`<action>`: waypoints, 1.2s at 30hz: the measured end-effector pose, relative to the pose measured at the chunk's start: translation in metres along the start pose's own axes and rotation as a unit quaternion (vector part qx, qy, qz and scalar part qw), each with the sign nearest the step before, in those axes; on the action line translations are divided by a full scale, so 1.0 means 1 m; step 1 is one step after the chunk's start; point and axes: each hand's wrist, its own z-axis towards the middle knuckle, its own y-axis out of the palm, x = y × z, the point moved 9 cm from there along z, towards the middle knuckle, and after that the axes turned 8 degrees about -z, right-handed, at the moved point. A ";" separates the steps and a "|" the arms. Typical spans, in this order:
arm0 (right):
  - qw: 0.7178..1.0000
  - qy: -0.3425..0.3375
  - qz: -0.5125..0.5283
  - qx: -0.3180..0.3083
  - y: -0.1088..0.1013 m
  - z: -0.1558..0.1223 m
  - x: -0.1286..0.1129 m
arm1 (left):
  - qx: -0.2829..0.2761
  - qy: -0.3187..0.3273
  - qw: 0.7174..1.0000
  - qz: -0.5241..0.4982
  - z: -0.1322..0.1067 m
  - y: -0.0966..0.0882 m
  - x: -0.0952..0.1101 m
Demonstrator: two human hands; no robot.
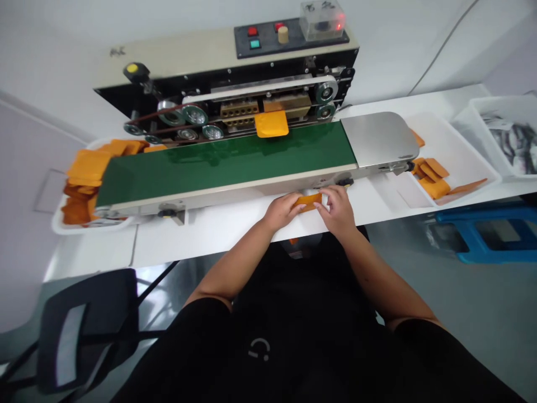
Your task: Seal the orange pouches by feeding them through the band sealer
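Left hand (283, 211) and right hand (337, 210) grasp an orange packet (309, 202) between them, over the white tabletop (210, 240), just in front of the green conveyor belt (226, 162) of a band sealer (251, 73). More orange packets (432, 182) lie in a white tray (470, 162) off the belt's right end.

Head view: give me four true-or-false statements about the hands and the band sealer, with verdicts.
1. The left hand and right hand both hold an orange pouch in front of the conveyor. True.
2. The conveyor belt is blue. False: it is green.
3. A second orange pouch lies at the belt's far edge, by the brass blocks. True.
4. The blue stool stands on the white table. False: it stands on the floor.
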 end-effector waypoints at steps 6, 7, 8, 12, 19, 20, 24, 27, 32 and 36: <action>0.999 -0.013 0.007 -0.039 -0.010 0.008 -0.004 | 0.006 0.003 1.000 0.012 0.000 -0.001 -0.004; 0.999 -0.017 0.016 -0.026 -0.017 0.008 -0.007 | 0.010 0.002 1.000 0.014 -0.001 0.000 -0.005; 1.000 -0.018 0.025 -0.007 -0.027 0.008 -0.009 | 0.012 0.001 1.000 0.017 -0.001 0.000 -0.006; 0.986 0.042 0.135 0.094 -0.069 0.017 -0.004 | 0.014 -0.004 1.000 0.026 -0.001 0.002 -0.010; 0.926 0.127 0.313 0.171 -0.114 0.085 0.013 | 0.021 0.017 0.999 0.030 -0.001 0.001 -0.006; 0.922 0.134 0.322 0.171 -0.117 0.098 0.017 | 0.023 0.021 0.999 0.031 -0.001 0.001 -0.006; 0.911 0.174 0.346 0.141 -0.116 0.145 0.033 | 0.030 0.027 0.998 0.038 -0.002 0.001 -0.005; 0.902 0.224 0.349 0.123 -0.107 0.166 0.040 | 0.034 0.031 0.998 0.040 -0.001 0.002 -0.006; 0.899 0.282 0.305 0.139 -0.097 0.177 0.038 | 0.028 0.037 0.999 0.026 -0.001 0.003 -0.004; 0.913 0.261 0.289 0.121 -0.085 0.184 0.027 | 0.024 0.045 0.999 0.018 -0.001 0.004 -0.003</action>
